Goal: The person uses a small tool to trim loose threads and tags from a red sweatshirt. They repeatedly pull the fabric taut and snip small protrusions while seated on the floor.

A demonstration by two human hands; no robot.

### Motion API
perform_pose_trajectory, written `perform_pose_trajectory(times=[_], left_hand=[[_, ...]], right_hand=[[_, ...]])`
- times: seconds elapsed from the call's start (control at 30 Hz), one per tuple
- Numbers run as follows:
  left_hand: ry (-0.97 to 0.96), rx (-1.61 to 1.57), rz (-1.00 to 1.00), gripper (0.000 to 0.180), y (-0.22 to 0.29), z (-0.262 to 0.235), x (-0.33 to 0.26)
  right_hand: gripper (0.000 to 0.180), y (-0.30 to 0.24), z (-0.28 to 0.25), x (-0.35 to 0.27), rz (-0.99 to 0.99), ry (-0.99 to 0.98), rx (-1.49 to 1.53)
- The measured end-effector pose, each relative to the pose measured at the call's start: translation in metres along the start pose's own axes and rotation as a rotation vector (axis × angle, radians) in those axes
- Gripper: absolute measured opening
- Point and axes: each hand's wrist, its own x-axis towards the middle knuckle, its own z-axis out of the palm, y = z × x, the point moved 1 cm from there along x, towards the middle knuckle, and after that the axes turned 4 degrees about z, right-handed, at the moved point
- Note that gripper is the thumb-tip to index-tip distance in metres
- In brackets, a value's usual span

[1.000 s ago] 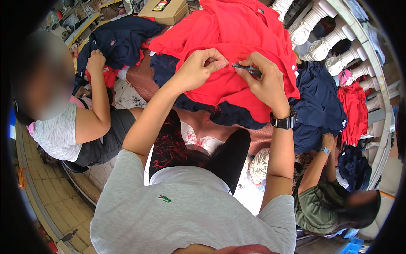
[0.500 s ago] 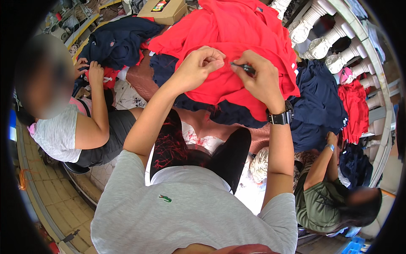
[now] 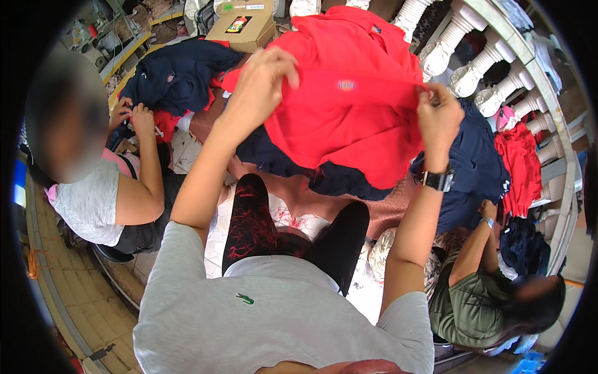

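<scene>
A red garment (image 3: 349, 128) with a small woven patch is stretched between my two hands above a pile of clothes. My left hand (image 3: 266, 81), slightly blurred, is closed on its edge at the left. On the other side my right hand (image 3: 441, 115), with a dark watch on the wrist, pinches the opposite edge. The small dark tool seen there before cannot be made out now. More red cloth (image 3: 349, 40) lies behind, and navy cloth (image 3: 349, 182) shows underneath, close to my knees.
At the left a person (image 3: 134, 187) handles a navy garment (image 3: 180, 68); at the right another person (image 3: 467, 299) sits beside navy clothes (image 3: 467, 168). A cardboard box (image 3: 240, 28) stands at the back. White balusters (image 3: 467, 75) line the right side, near a red garment (image 3: 518, 165).
My hands have moved apart, left hand up and left, right hand to the right, and the red garment is now pulled taut between them with its patch showing.
</scene>
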Motion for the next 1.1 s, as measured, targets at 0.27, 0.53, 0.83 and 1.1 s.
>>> perform_pose_trajectory(times=[0.27, 0.53, 0.83, 1.1], left_hand=[[0.154, 0.027, 0.073, 0.051, -0.003, -0.043, 0.045], [0.026, 0.020, -0.065, 0.087, -0.038, -0.043, 0.013], [-0.058, -0.406, -0.253, 0.100, -0.051, -0.038, -0.033], [0.160, -0.581, -0.297, 0.081, -0.045, -0.033, -0.052]], right_hand=[[0.025, -0.054, -0.001, 0.072, -0.153, 0.157, 0.002], [0.033, -0.051, 0.020, 0.052, -0.242, 0.017, 0.130], [0.039, -0.037, -0.012, -0.088, -0.293, -0.825, 0.397], [0.050, -0.035, -0.048, -0.178, -0.125, -0.654, 0.036]])
